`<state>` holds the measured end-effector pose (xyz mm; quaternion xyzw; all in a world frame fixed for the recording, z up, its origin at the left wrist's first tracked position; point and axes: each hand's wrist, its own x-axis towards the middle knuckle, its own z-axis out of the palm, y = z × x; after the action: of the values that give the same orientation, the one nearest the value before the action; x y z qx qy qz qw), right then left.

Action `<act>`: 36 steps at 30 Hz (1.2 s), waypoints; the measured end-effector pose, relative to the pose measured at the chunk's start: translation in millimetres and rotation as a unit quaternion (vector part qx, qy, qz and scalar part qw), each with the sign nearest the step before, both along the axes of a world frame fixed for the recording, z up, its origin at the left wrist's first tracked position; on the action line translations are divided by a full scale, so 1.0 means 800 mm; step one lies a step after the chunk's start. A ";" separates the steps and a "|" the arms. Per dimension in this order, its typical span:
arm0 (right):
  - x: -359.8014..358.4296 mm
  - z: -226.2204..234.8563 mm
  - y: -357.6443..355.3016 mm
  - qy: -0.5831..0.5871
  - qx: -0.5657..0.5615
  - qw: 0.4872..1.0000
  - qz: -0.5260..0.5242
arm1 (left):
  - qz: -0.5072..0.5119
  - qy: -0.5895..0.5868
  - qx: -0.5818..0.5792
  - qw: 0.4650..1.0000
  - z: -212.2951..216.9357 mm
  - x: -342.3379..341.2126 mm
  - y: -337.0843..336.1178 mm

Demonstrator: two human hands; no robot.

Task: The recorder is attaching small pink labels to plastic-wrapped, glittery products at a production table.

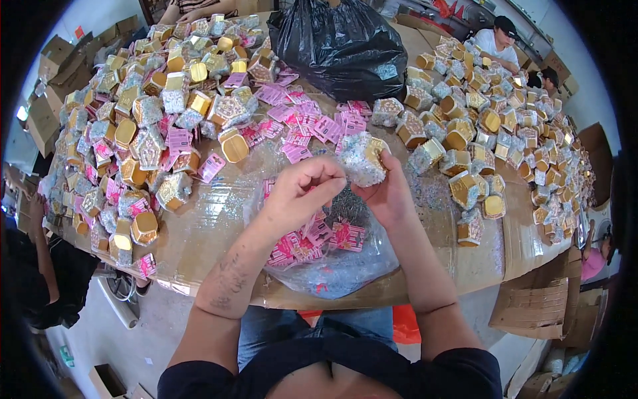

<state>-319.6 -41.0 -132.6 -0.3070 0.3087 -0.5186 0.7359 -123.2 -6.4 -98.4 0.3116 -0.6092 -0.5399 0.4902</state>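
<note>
Above the near middle of the table, my right hand (391,194) grips a small house-shaped ornament (362,159) with frosty, glittering white trim and gold-brown walls. Close beside its left side, my left hand (298,191) is closed in a pinch; whatever lies between the fingertips is too small to make out. Beneath both hands lies a clear plastic bag (362,271) holding pink hang tags (347,236) and a dark bunch of fine pieces. More pink tags (325,128) are strewn just beyond my hands.
Similar ornaments, many with pink tags, are heaped on the left (147,147); another pile (458,133) covers the right. A black plastic bag (339,50) stands at the back of the cardboard-covered table (219,246). Other people sit around it, one in a black cap (498,41). Cardboard boxes (531,302) stand nearby.
</note>
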 end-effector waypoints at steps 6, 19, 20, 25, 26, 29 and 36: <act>-0.004 -0.002 0.000 -0.012 0.007 1.000 0.001 | 0.000 0.007 0.036 0.999 0.002 0.000 -0.002; 0.002 0.014 0.005 -0.022 -0.092 0.995 -0.042 | -0.038 0.067 0.132 0.988 0.009 0.002 -0.001; 0.002 0.014 0.005 -0.033 -0.094 0.995 -0.032 | -0.037 0.067 0.132 0.988 0.010 0.002 -0.001; 0.005 0.016 0.007 -0.048 -0.098 0.994 -0.013 | -0.039 0.077 0.153 0.985 0.011 0.003 0.002; 0.004 0.015 0.006 -0.052 -0.098 0.994 -0.006 | -0.038 0.078 0.153 0.984 0.011 0.003 0.002; 0.001 0.015 0.005 -0.057 -0.101 0.993 0.003 | -0.044 0.080 0.162 0.983 0.011 0.002 0.000; 0.000 0.017 0.002 -0.025 -0.133 0.991 -0.015 | -0.036 0.063 0.160 0.984 0.010 0.002 0.001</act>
<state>-319.6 -39.5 -119.0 -0.3842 0.2229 -0.5737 0.6882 -121.9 -5.8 -90.2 0.3292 -0.4933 -0.6665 0.4518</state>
